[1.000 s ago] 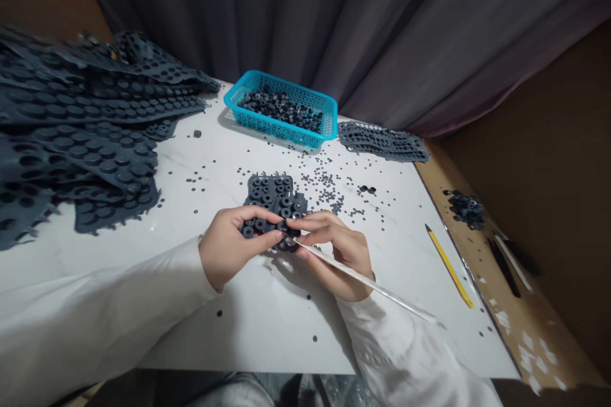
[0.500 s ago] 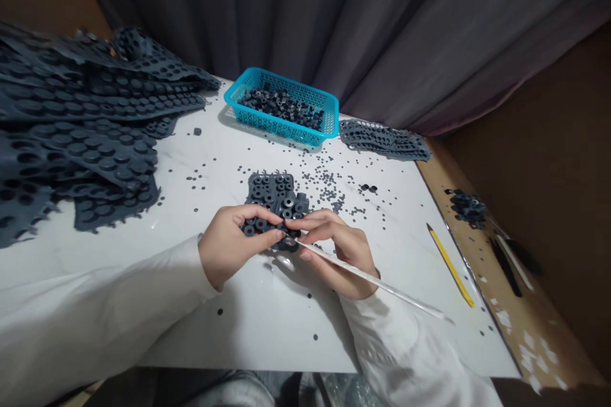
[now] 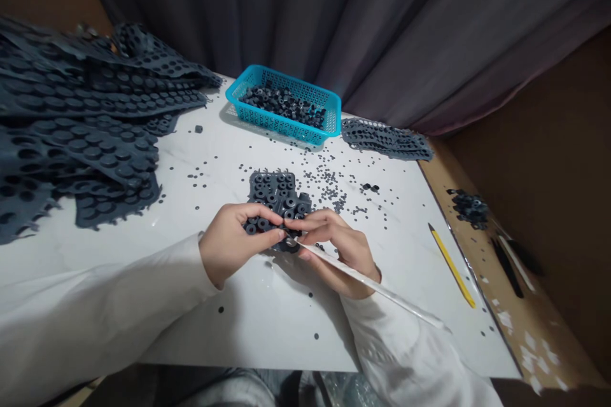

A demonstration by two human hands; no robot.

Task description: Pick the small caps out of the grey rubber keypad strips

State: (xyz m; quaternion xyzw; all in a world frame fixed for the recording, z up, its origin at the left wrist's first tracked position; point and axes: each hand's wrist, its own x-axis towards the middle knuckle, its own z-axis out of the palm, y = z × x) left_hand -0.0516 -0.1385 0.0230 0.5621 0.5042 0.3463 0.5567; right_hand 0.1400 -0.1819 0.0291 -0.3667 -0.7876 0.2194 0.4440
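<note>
A small sheet of dark grey moulded rubber (image 3: pixel 272 184), studded with ring-shaped parts, lies on the white table between my hands. My left hand (image 3: pixel 238 241) pinches at a dark rubber part on its near side, thumb and index fingertips close together; the exact grip is partly hidden. My right hand (image 3: pixel 341 251) is closed around a thin white-handled tool (image 3: pixel 382 291), whose tip reaches the rubber beside my left thumb. The right fingertips touch the rubber as well. The handle slants back over my right wrist.
A blue basket (image 3: pixel 286 124) of small dark rubber parts stands behind. Large perforated rubber sheets (image 3: pixel 86 133) pile up on the left. A folded strip (image 3: pixel 386 140), a yellow cutter-like tool (image 3: pixel 451 267) and dark pieces (image 3: pixel 468 208) lie to the right. Small dark discs (image 3: pixel 329 181) dot the table.
Hands, tool and rubber sheet hold nearly the same positions. The view has shifted very slightly.
</note>
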